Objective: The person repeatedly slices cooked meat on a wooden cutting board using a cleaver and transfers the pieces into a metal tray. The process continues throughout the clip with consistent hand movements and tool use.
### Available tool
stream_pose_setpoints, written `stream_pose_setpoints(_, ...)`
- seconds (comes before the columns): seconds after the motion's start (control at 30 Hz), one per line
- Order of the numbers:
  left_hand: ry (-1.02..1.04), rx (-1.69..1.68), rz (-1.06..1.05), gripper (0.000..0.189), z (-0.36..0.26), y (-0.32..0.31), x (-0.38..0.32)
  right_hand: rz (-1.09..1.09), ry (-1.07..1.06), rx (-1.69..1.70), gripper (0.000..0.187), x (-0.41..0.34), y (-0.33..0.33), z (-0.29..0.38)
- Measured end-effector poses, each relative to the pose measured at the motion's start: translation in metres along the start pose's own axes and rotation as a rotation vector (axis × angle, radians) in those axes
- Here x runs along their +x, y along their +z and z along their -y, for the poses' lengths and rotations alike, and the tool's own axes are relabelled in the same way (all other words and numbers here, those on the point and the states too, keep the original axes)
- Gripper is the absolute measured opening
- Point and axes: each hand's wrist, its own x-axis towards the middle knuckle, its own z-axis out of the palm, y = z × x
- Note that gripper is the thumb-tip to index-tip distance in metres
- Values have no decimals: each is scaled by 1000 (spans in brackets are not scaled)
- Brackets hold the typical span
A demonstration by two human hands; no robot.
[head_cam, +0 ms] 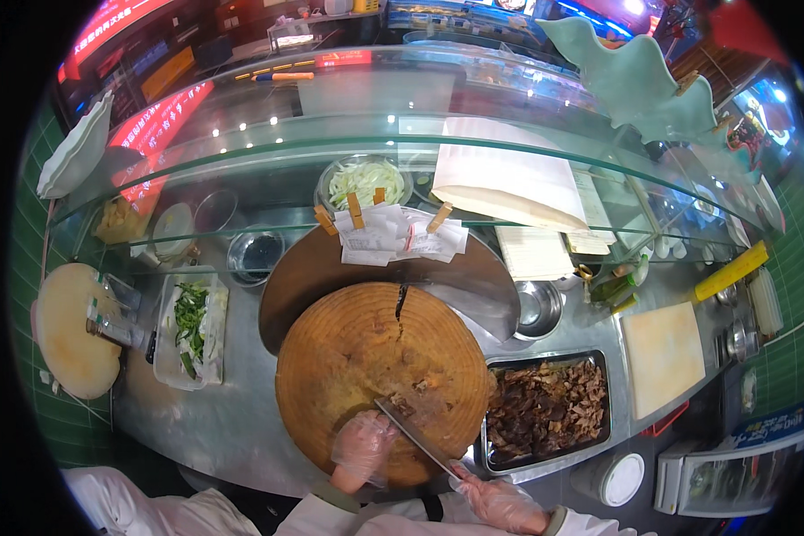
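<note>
My right hand [499,501], in a clear plastic glove, grips the handle of a knife [417,434]. The blade is seen nearly edge-on and slants up to the left over a round wooden chopping block [335,342]. Close against the blade's left side is my left hand [364,443], gloved too, with its fingers curled down at the block. What lies under those fingers is hidden. Small scraps of cooked meat [423,404] lie just right of the blade. A dark crack [400,301] runs in from the block's far edge.
Right of the block stands a metal tray of chopped meat [549,409], with a white cutting board [663,358] beyond. A plastic tub of green vegetables [191,328] sits left. A curved metal guard [295,288] with clipped paper slips [375,234] rises behind, below glass shelves [275,151].
</note>
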Motion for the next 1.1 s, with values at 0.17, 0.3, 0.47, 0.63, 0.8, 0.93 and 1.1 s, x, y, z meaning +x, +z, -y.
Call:
stream_pose_setpoints(0.17, 50, 108, 24, 17, 9, 10, -6, 98, 85, -43, 49, 6, -29, 36)
stream_pose_setpoints(0.3, 40, 102, 22, 16, 8, 10, -5, 6, -58, -117, 49, 10, -13, 5)
stream_pose_setpoints(0.47, -19, 9, -90, 17, -1, 7, -1, 93, -61, 158, 55, -10, -19, -9)
stream_pose_setpoints(0.63, -53, -101, 8, 28, 4, -12, 7, 29, 116, 774, 46, -36, 39, -111)
stream_pose_setpoints(0.8, 150, 16, 356, 41, -5, -52, 45, 186, 152, 1973, 44, -36, 51, -139)
stream_pose_setpoints(0.93, 557, 305, 494, 40, 13, -45, 62, 366, 55, 2539, 46, -17, 49, -146)
stream_pose_setpoints(1.1, 467, 104, 376, 42, 48, -1, 60, 1041, 262, 3112, 48, -28, 13, -92)
